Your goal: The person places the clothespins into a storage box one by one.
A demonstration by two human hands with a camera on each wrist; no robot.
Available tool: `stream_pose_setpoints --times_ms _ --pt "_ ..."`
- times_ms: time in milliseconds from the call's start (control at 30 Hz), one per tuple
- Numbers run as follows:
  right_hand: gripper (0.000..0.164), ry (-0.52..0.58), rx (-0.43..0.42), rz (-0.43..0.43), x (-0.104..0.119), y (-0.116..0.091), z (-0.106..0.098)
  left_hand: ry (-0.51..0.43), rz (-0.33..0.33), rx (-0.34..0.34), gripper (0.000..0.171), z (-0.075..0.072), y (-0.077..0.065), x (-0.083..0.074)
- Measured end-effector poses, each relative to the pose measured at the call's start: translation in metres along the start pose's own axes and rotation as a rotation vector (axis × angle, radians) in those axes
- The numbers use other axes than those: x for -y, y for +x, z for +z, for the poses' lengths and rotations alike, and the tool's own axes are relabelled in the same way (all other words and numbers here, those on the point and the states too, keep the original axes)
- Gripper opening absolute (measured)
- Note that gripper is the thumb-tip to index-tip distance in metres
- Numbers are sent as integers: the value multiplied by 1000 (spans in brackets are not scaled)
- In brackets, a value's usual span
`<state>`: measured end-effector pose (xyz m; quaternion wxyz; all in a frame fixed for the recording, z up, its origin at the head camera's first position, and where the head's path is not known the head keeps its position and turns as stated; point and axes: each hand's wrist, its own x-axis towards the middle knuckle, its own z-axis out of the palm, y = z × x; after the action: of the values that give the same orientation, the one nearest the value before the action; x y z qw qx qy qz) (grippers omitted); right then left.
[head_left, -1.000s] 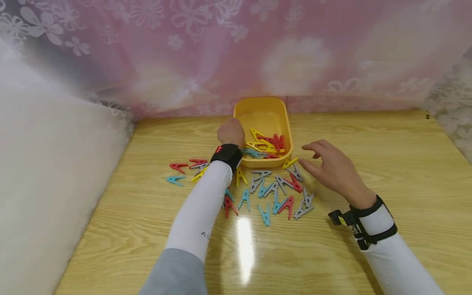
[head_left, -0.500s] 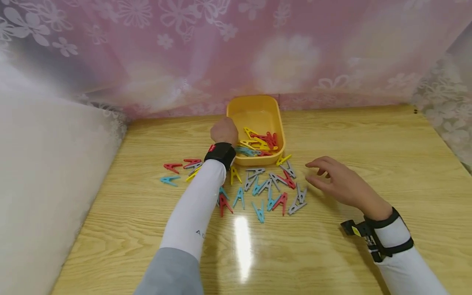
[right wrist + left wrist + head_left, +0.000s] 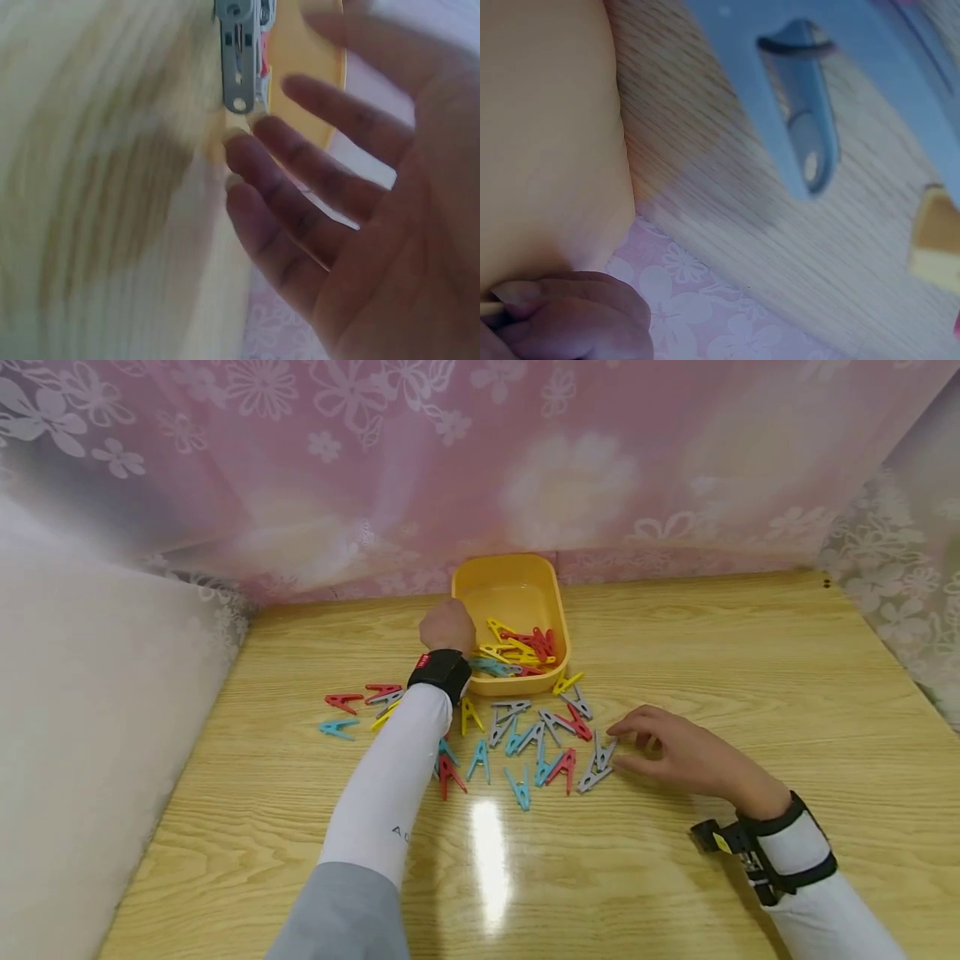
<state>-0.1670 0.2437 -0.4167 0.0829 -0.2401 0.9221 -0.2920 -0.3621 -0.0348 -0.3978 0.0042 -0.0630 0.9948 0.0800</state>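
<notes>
Yellow, red and blue clothespins [image 3: 545, 643] are heaped at the near end of the yellow box [image 3: 510, 578], whose left rim is gripped by the curled left hand [image 3: 447, 625]. Nothing is seen held by the right hand [image 3: 671, 752], its fingers loosely parted. Beside its fingertips on the counter [image 3: 712, 652], a slotted grey clothespin [image 3: 238, 91] is laid lengthwise, spread ends pointed toward the far side.
</notes>
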Motion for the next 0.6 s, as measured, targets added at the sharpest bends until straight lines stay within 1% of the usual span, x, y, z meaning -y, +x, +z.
stream_pose_setpoints --times_ms 100,233,400,600 --pt "33 5 -2 -1 0 1 0 1 -1 -8 26 1 0 0" --pt "39 16 31 -31 0 7 1 -6 -8 -3 26 1 0 1" --pt "37 -21 50 -69 0 13 4 -3 -13 9 26 1 -1 1" --pt "26 -40 48 -30 -2 14 2 15 -9 13 26 1 2 2"
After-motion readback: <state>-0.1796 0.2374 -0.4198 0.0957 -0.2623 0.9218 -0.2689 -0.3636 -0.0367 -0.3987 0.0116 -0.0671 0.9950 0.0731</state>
